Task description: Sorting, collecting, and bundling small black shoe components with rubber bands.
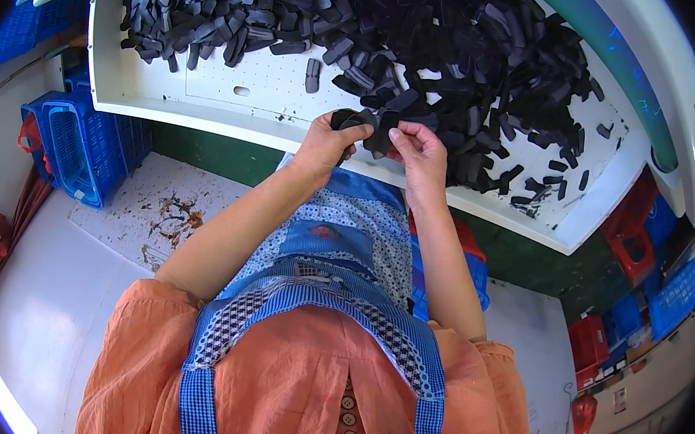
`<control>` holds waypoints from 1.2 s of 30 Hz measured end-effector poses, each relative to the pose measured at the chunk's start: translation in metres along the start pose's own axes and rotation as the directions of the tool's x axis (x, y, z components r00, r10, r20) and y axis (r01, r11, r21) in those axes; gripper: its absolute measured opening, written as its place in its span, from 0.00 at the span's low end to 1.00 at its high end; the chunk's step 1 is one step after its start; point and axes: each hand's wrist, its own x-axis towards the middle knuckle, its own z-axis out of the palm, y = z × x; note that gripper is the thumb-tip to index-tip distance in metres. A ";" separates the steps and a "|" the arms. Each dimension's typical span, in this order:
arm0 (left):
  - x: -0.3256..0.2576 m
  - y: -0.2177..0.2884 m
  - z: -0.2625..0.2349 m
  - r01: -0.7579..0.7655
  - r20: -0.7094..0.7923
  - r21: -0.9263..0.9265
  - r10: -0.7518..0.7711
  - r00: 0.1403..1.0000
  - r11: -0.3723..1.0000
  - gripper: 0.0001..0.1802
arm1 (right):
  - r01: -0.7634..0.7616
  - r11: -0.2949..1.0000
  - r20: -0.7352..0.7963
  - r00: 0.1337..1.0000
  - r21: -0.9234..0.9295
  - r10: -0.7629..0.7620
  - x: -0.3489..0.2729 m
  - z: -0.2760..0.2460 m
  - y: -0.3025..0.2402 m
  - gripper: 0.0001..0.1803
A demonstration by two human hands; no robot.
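Observation:
Both hands are raised over the near edge of a white tray-like table (208, 114). My left hand (329, 143) is closed, thumb on top, around a few flat dark pieces (349, 120). Beside it, my right hand (419, 155) pinches a black oblong piece (387, 123) between thumb and fingers. The pieces in the two hands touch or overlap, and their exact kind cannot be made out. A large heap of similar dark grey and black oblong pieces (300, 6) spreads behind them. One loose piece (313, 75) lies on the perforated surface to the left.
Blue plastic baskets (77, 148) are stacked at the left. Another blue basket (474, 279) with red on top stands under the table by my right arm. Red crates (588, 350) are at the far right. A green tube (625, 68) curves above the table's right side.

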 end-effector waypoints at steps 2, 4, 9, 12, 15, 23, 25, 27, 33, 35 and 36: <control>0.000 0.000 -0.001 -0.015 -0.027 -0.003 0.015 1.000 1.000 0.06 | -0.017 1.000 -0.023 1.000 -0.018 0.017 0.002 0.001 0.001 0.09; 0.000 -0.002 -0.001 -0.034 -0.034 -0.018 0.034 0.999 0.999 0.07 | 0.001 0.991 -0.025 1.000 0.133 0.002 0.003 0.000 0.005 0.09; 0.003 -0.004 -0.002 -0.042 -0.035 -0.063 0.040 0.999 0.997 0.08 | -0.025 0.981 -0.057 0.998 0.192 0.036 0.005 -0.002 0.008 0.09; 0.005 -0.005 -0.008 0.000 -0.022 -0.047 -0.001 1.000 0.999 0.08 | -0.028 0.983 -0.084 0.995 0.183 0.044 0.008 -0.005 0.010 0.09; 0.006 -0.005 -0.012 0.020 -0.042 -0.032 -0.021 0.999 0.999 0.08 | 0.000 0.996 -0.154 0.988 0.086 0.013 0.010 -0.006 0.016 0.07; 0.010 -0.015 -0.017 0.007 0.054 -0.030 -0.005 0.999 1.000 0.14 | 0.023 0.987 0.053 0.999 -0.162 -0.015 -0.002 0.010 0.029 0.07; 0.004 -0.004 -0.014 0.027 0.008 -0.123 -0.027 1.000 0.992 0.17 | 0.227 0.851 0.037 0.970 -0.474 -0.239 0.017 -0.006 0.026 0.10; 0.003 -0.004 -0.021 0.020 0.053 -0.046 -0.018 0.998 0.999 0.18 | 0.420 0.328 0.188 0.811 -0.846 -0.554 0.039 -0.021 0.016 0.17; -0.019 -0.006 -0.017 0.069 0.283 0.287 -0.153 0.947 0.956 0.21 | 0.463 -0.014 0.402 0.754 -0.886 -0.520 0.073 -0.046 0.005 0.19; -0.022 -0.010 -0.017 0.126 0.383 0.333 -0.256 0.887 0.935 0.20 | 0.470 0.057 0.370 0.760 -0.881 -0.535 0.075 -0.048 0.008 0.16; -0.021 -0.014 -0.016 0.124 0.384 0.332 -0.254 0.887 0.935 0.20 | 0.470 0.055 0.371 0.759 -0.881 -0.535 0.078 -0.050 0.008 0.16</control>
